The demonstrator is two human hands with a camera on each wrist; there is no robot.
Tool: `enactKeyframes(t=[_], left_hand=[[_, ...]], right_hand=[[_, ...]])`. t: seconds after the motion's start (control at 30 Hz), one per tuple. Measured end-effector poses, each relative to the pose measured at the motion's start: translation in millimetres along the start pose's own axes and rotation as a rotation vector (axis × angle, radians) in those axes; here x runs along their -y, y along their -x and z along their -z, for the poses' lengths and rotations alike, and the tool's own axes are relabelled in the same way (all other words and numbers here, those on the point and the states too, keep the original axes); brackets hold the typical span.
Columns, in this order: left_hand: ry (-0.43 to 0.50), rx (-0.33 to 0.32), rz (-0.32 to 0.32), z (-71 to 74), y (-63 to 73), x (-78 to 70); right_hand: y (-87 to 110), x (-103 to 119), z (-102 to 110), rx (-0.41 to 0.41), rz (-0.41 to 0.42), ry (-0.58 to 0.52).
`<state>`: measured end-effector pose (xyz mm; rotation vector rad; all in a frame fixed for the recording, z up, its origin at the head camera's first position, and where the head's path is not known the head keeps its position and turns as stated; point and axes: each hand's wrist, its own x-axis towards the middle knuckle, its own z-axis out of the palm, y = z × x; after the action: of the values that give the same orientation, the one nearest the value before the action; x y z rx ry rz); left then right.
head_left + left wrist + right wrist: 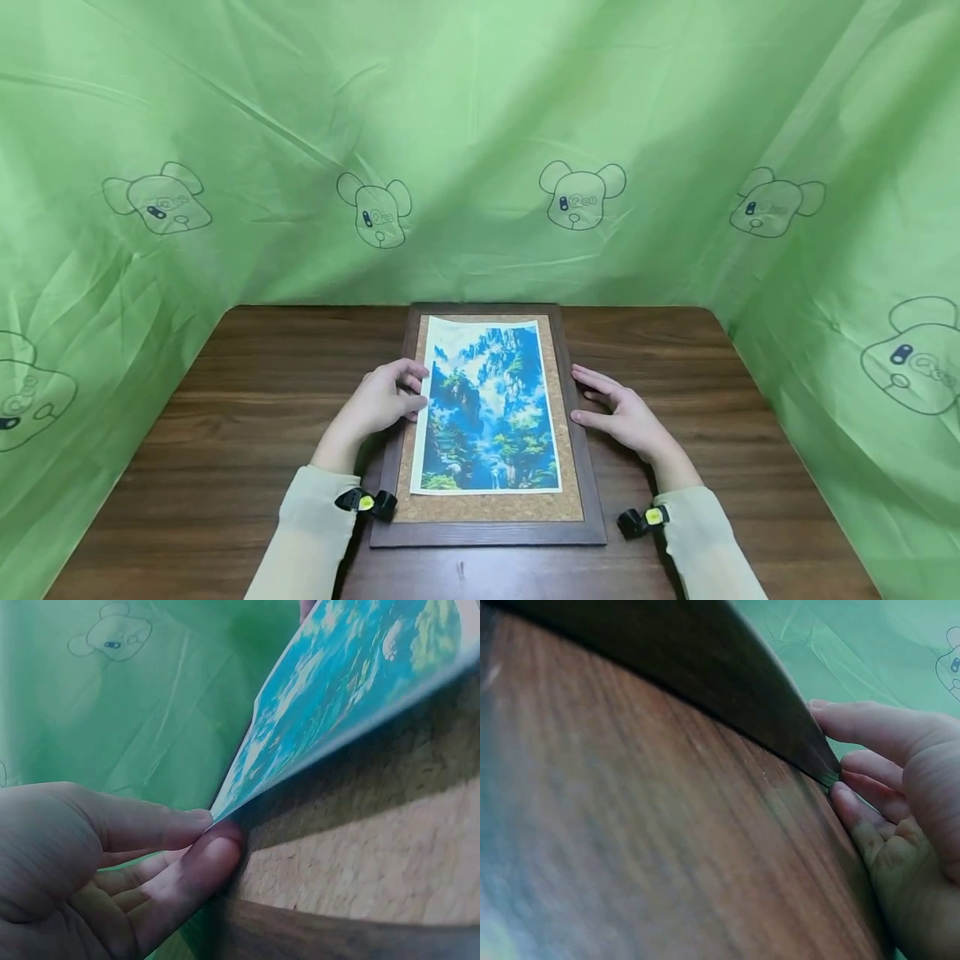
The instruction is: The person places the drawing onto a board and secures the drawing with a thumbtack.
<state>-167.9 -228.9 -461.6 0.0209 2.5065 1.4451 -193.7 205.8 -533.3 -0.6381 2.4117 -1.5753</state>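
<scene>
A print of blue mountains and green trees [491,408] lies on a cork board [487,508] set in a dark wooden frame [487,534]. My left hand [382,400] pinches the print's left edge between thumb and fingers. In the left wrist view, the sheet [330,712] rises off the cork at an angle, casting a shadow. On the other side, my right hand [618,412] has its fingertips against the frame's outer right edge, fingers loosely extended. The right wrist view shows those fingertips [844,796] right at the frame's dark side [697,675].
The framed board lies on a brown wood-grain table [262,433], reaching its back edge. Green cloth [472,150] printed with bear heads hangs behind and on both sides. A small black camera is strapped at each wrist.
</scene>
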Motion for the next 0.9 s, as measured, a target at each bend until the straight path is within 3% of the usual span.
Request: enactKeyframes(t=[0.3, 0.7, 0.9], left_hand=[[0.004, 0.016, -0.019, -6.5, -2.4, 1.1], [-0.069, 0.069, -0.05, 0.3, -2.8, 5.1], [-0.057, 0.08, -0.051, 1.8, -1.4, 5.9]], right_hand=[[0.7, -1.5, 3.8, 0.005, -0.026, -0.019], [1.7, -3.9, 0.3, 0.006, -0.014, -0.059], [-1.1, -1.6, 1.4, 0.009, -0.036, -0.043]])
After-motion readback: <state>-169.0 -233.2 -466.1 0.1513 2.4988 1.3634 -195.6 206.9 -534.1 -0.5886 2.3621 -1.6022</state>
